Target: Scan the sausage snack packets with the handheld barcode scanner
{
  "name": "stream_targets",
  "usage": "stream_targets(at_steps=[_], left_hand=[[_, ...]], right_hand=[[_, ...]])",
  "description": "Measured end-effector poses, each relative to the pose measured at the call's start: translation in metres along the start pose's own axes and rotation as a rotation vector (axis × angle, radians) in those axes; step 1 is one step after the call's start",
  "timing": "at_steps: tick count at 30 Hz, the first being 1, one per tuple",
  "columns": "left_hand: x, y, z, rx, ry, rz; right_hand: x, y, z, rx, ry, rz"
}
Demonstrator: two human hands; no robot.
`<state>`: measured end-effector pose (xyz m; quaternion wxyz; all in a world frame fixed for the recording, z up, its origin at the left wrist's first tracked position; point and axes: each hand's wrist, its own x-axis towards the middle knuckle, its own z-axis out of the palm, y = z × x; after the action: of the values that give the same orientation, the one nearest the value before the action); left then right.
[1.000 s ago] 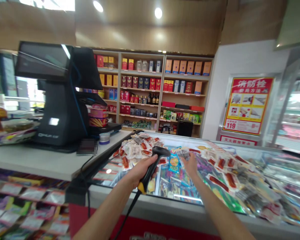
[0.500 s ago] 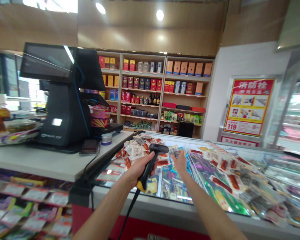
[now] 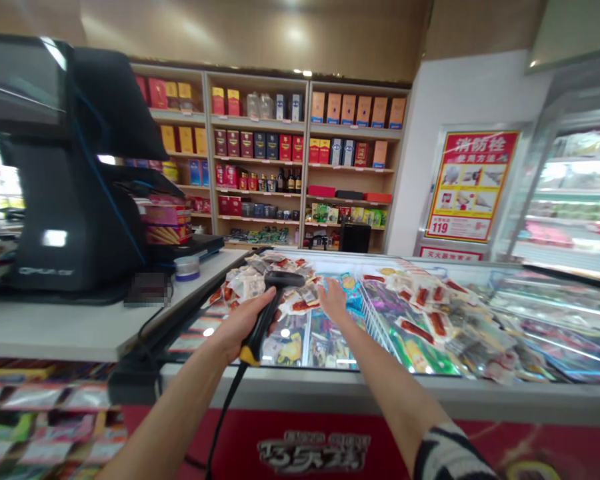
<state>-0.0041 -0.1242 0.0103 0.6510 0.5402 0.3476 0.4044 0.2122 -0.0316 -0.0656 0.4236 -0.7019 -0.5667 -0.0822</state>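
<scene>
My left hand [image 3: 244, 321] is wrapped round the handle of a black and yellow barcode scanner [image 3: 285, 279], its head level and turned to the right. A cable runs down from the handle. Just right of the scanner head, my right hand [image 3: 334, 301] has its fingers closed at the edge of a small clear snack packet [image 3: 310, 292]; the fingertips are partly hidden. Both hands are over the glass top of a chest freezer. Behind the scanner lies a pile of vacuum-packed sausages [image 3: 253, 283] on the glass.
On the left, a counter [image 3: 80, 330] carries a black checkout terminal [image 3: 75, 207] and a small round tin [image 3: 187, 268]. More packed sausages [image 3: 437, 323] lie on the freezer's right side. Shelves of boxes [image 3: 265, 145] stand behind, and a red wall poster [image 3: 473, 183] hangs right.
My right hand has moved left with the packet, down towards the sausage pile. The scanner stays in my left hand. The view has shifted, bringing my right sleeve and the freezer's red front into sight.
</scene>
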Motion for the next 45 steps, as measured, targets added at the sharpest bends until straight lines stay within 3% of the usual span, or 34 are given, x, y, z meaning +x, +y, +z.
stream_targets(at_steps=[9,14,17,21,28,32,38,45], left_hand=[[0.000,-0.013,0.039,0.006,-0.119,0.007],[-0.001,-0.017,0.057,-0.005,-0.158,-0.059],[-0.002,-0.017,0.060,0.003,-0.173,-0.047],[-0.005,-0.015,0.054,0.006,-0.165,-0.025],[-0.011,-0.008,0.026,0.030,-0.093,0.041],[-0.012,-0.007,0.007,0.005,-0.054,0.050],[-0.010,-0.008,0.001,0.000,-0.046,0.013],[-0.001,-0.009,0.005,0.011,-0.093,0.032]], right_hand=[[-0.041,0.127,-0.123,-0.423,-0.005,0.043],[-0.057,0.172,-0.149,-0.541,-0.225,0.077],[-0.058,0.171,-0.143,-0.570,-0.189,0.071],[-0.047,0.149,-0.118,-0.469,-0.126,0.049],[-0.018,0.086,-0.052,-0.194,-0.055,-0.073],[-0.008,0.061,-0.025,-0.119,-0.015,-0.090],[0.000,0.047,-0.009,-0.041,0.027,-0.088],[0.004,0.037,-0.014,0.043,0.038,-0.106]])
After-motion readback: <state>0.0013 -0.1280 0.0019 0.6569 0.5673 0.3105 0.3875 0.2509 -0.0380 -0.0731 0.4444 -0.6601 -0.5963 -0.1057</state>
